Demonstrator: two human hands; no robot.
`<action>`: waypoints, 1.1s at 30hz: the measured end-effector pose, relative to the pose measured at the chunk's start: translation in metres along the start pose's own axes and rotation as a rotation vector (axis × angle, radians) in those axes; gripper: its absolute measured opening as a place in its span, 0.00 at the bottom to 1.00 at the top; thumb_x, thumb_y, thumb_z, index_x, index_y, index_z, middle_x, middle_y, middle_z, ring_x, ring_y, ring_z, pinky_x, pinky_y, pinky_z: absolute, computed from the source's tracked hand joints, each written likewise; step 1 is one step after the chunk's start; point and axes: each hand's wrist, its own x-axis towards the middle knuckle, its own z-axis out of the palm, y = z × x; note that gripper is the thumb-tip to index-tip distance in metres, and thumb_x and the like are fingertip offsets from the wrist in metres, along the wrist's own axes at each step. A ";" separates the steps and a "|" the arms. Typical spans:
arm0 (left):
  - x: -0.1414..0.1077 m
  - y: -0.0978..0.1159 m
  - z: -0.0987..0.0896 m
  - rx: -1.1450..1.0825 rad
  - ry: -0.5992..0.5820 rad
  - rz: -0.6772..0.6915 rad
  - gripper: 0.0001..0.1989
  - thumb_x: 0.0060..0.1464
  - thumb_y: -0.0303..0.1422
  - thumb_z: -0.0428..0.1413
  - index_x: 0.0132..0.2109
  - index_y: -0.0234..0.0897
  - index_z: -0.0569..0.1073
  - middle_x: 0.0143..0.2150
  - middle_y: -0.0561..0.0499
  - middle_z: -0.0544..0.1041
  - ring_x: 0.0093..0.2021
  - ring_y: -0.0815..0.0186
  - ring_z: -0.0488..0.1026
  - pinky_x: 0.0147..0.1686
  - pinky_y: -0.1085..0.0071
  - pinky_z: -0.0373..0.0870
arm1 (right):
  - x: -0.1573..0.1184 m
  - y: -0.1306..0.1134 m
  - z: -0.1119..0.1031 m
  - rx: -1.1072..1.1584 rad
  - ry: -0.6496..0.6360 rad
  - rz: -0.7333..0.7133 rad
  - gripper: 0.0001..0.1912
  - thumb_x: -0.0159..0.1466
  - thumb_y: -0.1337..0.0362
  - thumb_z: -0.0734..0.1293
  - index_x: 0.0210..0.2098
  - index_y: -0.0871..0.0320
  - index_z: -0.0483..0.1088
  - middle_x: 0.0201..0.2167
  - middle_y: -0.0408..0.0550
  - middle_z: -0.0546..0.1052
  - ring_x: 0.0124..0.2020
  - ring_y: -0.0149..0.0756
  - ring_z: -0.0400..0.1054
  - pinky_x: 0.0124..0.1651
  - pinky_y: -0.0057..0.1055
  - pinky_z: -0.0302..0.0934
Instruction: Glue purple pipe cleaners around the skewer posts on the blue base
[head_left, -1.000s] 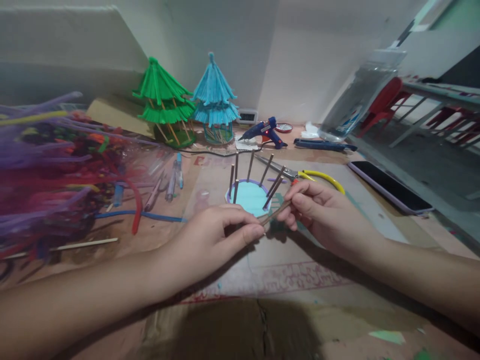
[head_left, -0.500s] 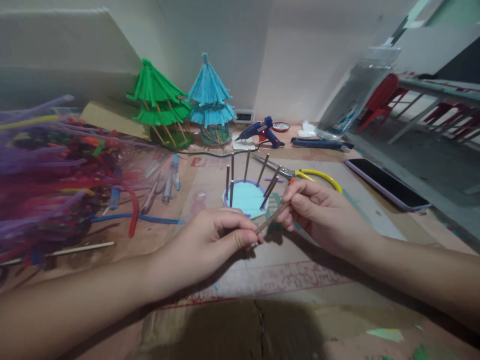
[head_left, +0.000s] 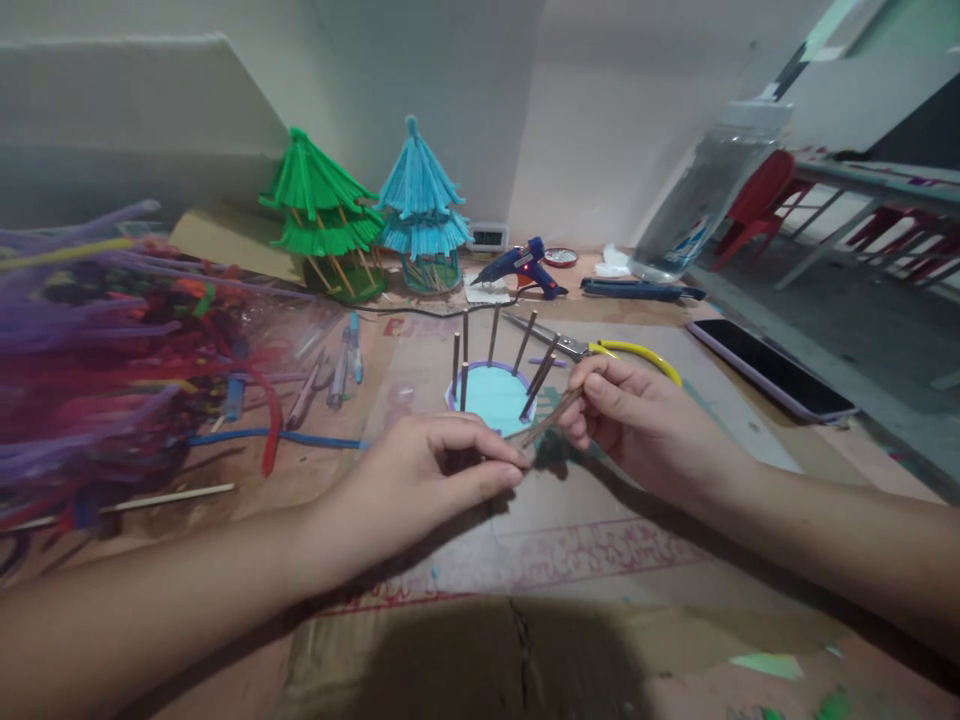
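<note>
**Brown stick spanned between two hands, just short of the ringed disc**

Held piece: a thin brown stick [head_left: 553, 412], slanting up toward the table's right edge, off the table [head_left: 240, 695] and in front of the disc. Left hand [head_left: 420, 465] pinches its lower end; right hand [head_left: 652, 425] pinches its upper end. Two-ended grip presumably steadies a slender piece and governs its angle. The lower end blurs at the left fingertips, so exact contact there cannot be told.

Pale blue disc [head_left: 491, 395] lies flat, well in from the table edges, probably for access from both sides. Brown posts [head_left: 464, 387] stand around its purple border, some leaning outward; the left hand hides part of the near border.

Glue gun [head_left: 514, 265] rests by the far edge, nozzle over a white scrap, likely to keep drips off the surface. Scissors [head_left: 577, 348] lie just beyond the right hand, apparently within easy reach. Phone [head_left: 772, 370] sits along the right edge, outside the working area.

Pose: forearms converge from the near left and near right. Hands are apart, joined only by the stick; left fingers point right, right fingers curl inward, thumb uppermost.
</note>
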 end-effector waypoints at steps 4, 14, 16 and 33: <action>-0.003 0.003 -0.002 0.030 -0.070 0.038 0.11 0.61 0.36 0.58 0.32 0.36 0.77 0.31 0.52 0.78 0.34 0.69 0.74 0.36 0.74 0.69 | -0.002 0.000 0.002 -0.023 -0.010 -0.015 0.12 0.60 0.57 0.77 0.34 0.56 0.74 0.25 0.41 0.81 0.25 0.25 0.72 0.29 0.21 0.67; -0.007 0.006 0.002 0.087 -0.110 0.127 0.09 0.64 0.35 0.55 0.45 0.38 0.78 0.42 0.49 0.79 0.43 0.65 0.75 0.45 0.70 0.70 | -0.002 0.001 0.002 -0.065 -0.021 -0.046 0.12 0.61 0.55 0.75 0.32 0.57 0.74 0.24 0.40 0.78 0.23 0.26 0.71 0.28 0.23 0.67; -0.004 0.002 0.000 0.014 -0.124 0.065 0.13 0.65 0.40 0.54 0.40 0.36 0.78 0.40 0.50 0.80 0.41 0.66 0.76 0.43 0.71 0.70 | -0.004 0.002 0.003 -0.150 -0.011 -0.094 0.13 0.62 0.54 0.75 0.32 0.57 0.74 0.26 0.41 0.79 0.25 0.27 0.71 0.29 0.24 0.68; -0.006 -0.008 0.003 0.155 -0.205 0.123 0.08 0.63 0.30 0.56 0.39 0.40 0.81 0.36 0.52 0.81 0.39 0.68 0.76 0.41 0.75 0.70 | -0.030 -0.005 0.003 -0.708 -0.172 -0.321 0.04 0.68 0.64 0.69 0.39 0.51 0.78 0.32 0.46 0.83 0.33 0.35 0.78 0.36 0.31 0.72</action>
